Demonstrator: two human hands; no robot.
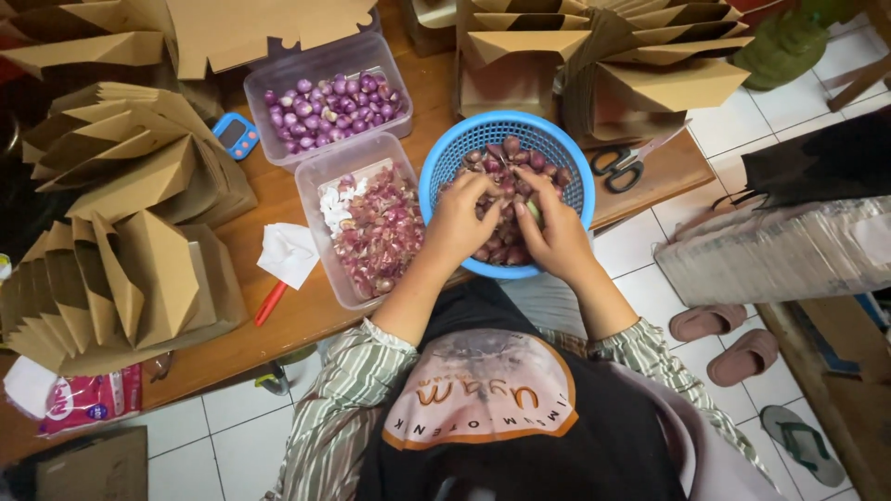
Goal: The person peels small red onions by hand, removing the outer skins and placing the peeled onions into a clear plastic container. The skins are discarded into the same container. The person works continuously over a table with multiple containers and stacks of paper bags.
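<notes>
Well, both hands (506, 223) crowd inside the blue basket (445, 162) rim.

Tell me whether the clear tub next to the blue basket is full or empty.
Partly full. The clear tub holds a layer of reddish shallot skins with some white scraps at its far end; its near end shows bare bottom.

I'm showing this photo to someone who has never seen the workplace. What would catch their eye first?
Probably the blue basket of unpeeled shallots at centre, with the left hand and right hand working in it. Beside it, two clear tubs: peeled shallots behind, skins in front. Folded brown cartons crowd the left.
</notes>
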